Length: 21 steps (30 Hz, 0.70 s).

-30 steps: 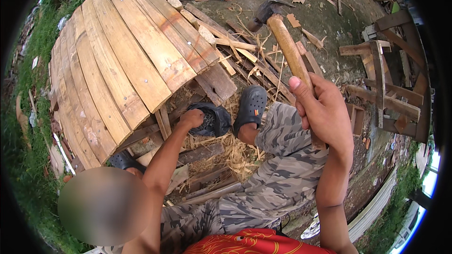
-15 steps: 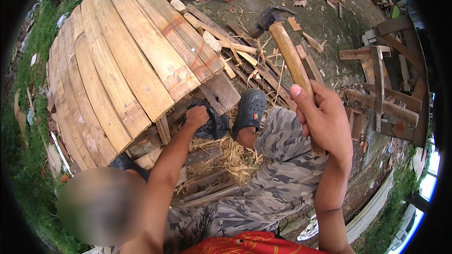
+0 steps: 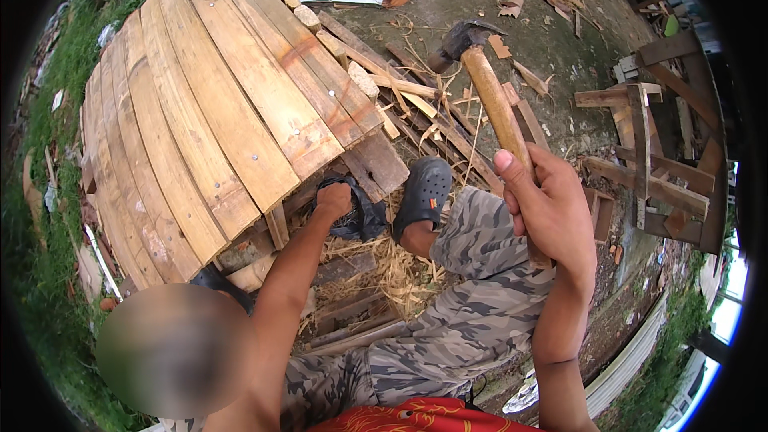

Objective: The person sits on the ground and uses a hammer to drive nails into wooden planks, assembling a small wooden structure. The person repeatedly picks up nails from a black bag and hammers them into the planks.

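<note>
Hammer up in the right hand, fist wrapped tight low on the wooden handle, dark steel head well above and ahead of the knuckles. Sweeping from the left: curved plank roof, then the left hand tucked under its lower edge, closed on what looks like a dark plastic bag — hard to be sure in that shadow. Beyond it a dark clog on straw. That hammer should handle top-heavy and stiff, the smooth shaft a bit slick, best gripped near the butt. Long axis runs from the fist up and slightly left, head pointing away over the scrap timber.
</note>
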Each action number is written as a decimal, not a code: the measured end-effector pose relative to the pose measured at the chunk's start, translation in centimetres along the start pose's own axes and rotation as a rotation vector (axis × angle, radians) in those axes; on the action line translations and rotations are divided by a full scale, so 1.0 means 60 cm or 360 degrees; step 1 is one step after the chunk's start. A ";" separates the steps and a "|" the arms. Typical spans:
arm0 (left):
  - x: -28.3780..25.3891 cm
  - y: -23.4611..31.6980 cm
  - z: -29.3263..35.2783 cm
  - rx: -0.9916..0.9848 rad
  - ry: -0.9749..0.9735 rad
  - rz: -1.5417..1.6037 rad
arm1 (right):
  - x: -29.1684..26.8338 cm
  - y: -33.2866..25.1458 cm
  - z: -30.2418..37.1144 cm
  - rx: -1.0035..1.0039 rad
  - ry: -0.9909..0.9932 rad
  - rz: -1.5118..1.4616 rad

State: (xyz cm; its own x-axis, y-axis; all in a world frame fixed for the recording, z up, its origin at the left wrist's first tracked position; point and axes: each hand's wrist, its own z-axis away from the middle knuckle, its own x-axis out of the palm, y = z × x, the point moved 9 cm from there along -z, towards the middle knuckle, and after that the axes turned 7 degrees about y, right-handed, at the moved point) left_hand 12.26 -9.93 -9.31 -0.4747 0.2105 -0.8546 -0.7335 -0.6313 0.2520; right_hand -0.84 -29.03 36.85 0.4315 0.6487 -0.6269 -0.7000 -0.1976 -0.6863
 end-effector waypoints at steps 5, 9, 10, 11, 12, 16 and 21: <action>0.029 -0.022 -0.004 -0.0241 0.0070 0.0161 | -0.002 0.001 0.000 0.0022 0.0002 0.0005; 0.033 -0.029 -0.010 -0.0223 0.0201 0.0294 | -0.001 -0.003 -0.001 -0.0007 -0.0007 0.0041; 0.034 -0.028 -0.013 -0.0187 0.0195 0.0282 | 0.000 -0.003 -0.001 -0.0014 -0.0008 0.0050; 0.036 -0.027 -0.016 -0.0151 0.0190 0.0271 | 0.000 -0.004 -0.001 -0.0025 -0.0007 0.0058; 0.038 -0.026 -0.020 -0.0121 0.0159 0.0256 | 0.001 -0.005 -0.001 -0.0036 -0.0008 0.0066; 0.025 -0.009 -0.021 0.0149 0.0177 0.0224 | -0.001 -0.007 -0.002 -0.0044 0.0034 0.0048; 0.018 -0.010 -0.020 0.0215 -0.0226 0.0158 | -0.003 -0.006 -0.002 -0.0035 0.0047 0.0081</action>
State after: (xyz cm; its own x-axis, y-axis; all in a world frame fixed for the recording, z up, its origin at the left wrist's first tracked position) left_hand 12.79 -10.20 -10.94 -0.6046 0.2613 -0.7524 -0.7337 -0.5503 0.3985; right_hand -0.59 -29.15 37.19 0.4124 0.6153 -0.6718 -0.7092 -0.2460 -0.6607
